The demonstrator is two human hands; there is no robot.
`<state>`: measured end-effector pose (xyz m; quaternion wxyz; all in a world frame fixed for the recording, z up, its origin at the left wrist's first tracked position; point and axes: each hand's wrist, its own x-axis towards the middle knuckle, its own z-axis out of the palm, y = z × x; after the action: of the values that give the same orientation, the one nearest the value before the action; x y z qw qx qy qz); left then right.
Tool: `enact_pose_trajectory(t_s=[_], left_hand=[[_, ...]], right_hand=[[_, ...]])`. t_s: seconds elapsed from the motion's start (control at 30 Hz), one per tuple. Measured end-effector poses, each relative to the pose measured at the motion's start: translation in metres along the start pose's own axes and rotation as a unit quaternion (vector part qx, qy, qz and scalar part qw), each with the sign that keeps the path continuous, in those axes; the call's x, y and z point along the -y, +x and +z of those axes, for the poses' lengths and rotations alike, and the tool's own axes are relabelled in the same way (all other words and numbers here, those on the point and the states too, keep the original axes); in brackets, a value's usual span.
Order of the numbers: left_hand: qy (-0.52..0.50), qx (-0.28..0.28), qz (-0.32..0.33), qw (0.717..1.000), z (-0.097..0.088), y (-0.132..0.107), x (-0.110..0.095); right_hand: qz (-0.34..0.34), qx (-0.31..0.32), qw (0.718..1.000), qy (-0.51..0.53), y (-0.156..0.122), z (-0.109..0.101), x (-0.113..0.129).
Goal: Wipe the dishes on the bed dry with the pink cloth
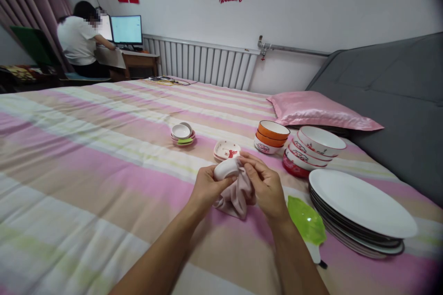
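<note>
Between my hands is a small white dish (225, 169), tilted up on its side. My left hand (205, 188) grips its left edge, thumb in front. A pinkish cloth (238, 196) is bunched in my right hand (265, 182), whose fingers press it against the dish's right edge; the cloth's lower end hangs down. Just beyond my hands lies a small stack of squarish saucers (225, 148) with a red figure on the top one. Beside my right forearm rests a green leaf-shaped dish (306, 221), partly covered by the arm.
Stacked plates (360, 203) stand at the right. Behind them are patterned bowls (308, 150) and orange bowls (272, 136). Small round dishes (181, 132) sit farther left. All rest on a striped bedspread (104, 179). A pink pillow (318, 108) lies behind; a person (78, 39) sits at a desk.
</note>
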<state>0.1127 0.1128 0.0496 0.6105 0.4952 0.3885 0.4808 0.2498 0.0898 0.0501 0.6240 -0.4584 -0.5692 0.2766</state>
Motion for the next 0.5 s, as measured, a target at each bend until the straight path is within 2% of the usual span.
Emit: enact_pose_trajectory(t_s=[0.13, 0.33, 0.5], left_hand=[[0.042, -0.008, 0.027, 0.999, 0.0018, -0.0008, 0.0002], [0.069, -0.007, 0.042, 0.997, 0.0018, -0.0006, 0.0006], [0.103, -0.009, 0.061, 0.993, 0.0002, 0.0007, 0.0030]], right_hand=[[-0.004, -0.036, 0.999, -0.031, 0.0008, -0.0019, -0.0039], [0.070, -0.008, 0.995, 0.068, -0.0006, 0.0002, -0.0018], [0.097, -0.003, 0.991, 0.087, -0.0005, 0.0003, 0.0012]])
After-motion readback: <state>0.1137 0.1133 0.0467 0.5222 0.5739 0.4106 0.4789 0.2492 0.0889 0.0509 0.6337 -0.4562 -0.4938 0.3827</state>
